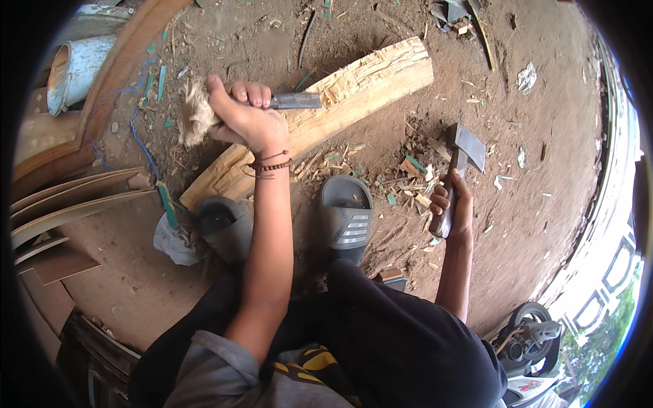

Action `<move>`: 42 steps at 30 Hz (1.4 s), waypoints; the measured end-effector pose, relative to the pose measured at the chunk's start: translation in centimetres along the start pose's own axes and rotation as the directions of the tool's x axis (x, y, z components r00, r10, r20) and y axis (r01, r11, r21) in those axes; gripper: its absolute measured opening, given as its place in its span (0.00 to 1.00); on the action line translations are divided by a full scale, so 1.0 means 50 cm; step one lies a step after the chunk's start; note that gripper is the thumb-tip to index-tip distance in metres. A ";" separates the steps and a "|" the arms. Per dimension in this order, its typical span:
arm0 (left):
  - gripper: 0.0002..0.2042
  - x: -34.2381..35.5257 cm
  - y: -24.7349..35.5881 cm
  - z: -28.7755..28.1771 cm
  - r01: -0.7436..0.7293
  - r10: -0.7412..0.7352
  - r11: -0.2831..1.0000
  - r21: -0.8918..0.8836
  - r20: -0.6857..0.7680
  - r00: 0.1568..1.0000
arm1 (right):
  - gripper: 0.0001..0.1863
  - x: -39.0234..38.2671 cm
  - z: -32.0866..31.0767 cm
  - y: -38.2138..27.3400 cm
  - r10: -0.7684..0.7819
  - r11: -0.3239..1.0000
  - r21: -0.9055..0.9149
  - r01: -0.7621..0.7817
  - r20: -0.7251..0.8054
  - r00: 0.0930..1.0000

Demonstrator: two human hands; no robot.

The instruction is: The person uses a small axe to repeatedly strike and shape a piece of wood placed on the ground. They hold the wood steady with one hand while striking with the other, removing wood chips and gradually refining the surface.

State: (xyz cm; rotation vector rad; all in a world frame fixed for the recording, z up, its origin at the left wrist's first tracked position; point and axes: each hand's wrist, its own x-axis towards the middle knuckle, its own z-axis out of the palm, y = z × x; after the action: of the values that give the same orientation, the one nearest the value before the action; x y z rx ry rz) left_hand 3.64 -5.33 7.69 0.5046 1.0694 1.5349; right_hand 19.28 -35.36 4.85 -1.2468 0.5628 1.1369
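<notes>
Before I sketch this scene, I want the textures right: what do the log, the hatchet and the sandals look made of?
The long pale split log looks like raw wood: splintered grain, no finish. The hatchet in the right hand seems to have a dull grey metal head and a dark, probably wooden, handle. The grey slide sandals look like moulded rubber or foam, matte and dusty.
</notes>
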 end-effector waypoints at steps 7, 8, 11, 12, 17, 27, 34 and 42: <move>0.16 -0.031 -0.011 -0.044 -0.007 0.015 0.997 -0.072 0.107 0.994 | 0.17 0.004 -0.010 0.003 0.016 1.000 0.017 -0.017 0.052 0.998; 0.15 -0.034 -0.007 -0.054 -0.009 0.014 0.998 -0.062 0.077 0.997 | 0.17 0.005 -0.009 0.005 0.007 1.000 0.017 -0.008 0.051 0.999; 0.15 -0.049 -0.002 -0.084 0.059 -0.063 0.997 -0.056 -0.065 0.996 | 0.17 0.007 -0.003 0.013 0.007 1.000 0.020 -0.007 0.003 1.000; 0.13 -0.056 -0.003 -0.093 0.015 -0.016 0.998 -0.055 -0.016 1.000 | 0.18 0.007 -0.001 0.015 0.012 0.999 0.052 -0.012 0.001 1.000; 0.09 -0.077 -0.014 -0.123 -0.005 0.005 1.000 0.009 0.038 0.999 | 0.18 0.003 0.011 0.015 0.005 0.999 0.041 -0.003 -0.024 1.000; 0.13 -0.059 0.002 -0.140 0.029 -0.035 0.999 0.032 0.193 0.981 | 0.18 0.004 0.011 0.009 0.041 0.999 0.036 -0.040 -0.038 0.998; 0.12 -0.071 -0.001 -0.124 -0.042 0.029 0.996 0.079 0.160 0.987 | 0.18 0.006 0.008 0.013 0.028 1.000 -0.011 -0.029 -0.013 1.000; 0.17 -0.061 0.011 -0.091 -0.048 0.027 0.993 0.112 0.180 0.983 | 0.19 0.001 -0.002 0.008 0.024 0.999 -0.035 -0.023 0.033 0.999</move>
State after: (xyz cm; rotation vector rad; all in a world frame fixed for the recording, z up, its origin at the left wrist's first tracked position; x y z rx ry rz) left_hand 0.55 -9.76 6.63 0.7327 1.0186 1.4363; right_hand 18.94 -35.46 4.60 -1.2516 0.5353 1.1897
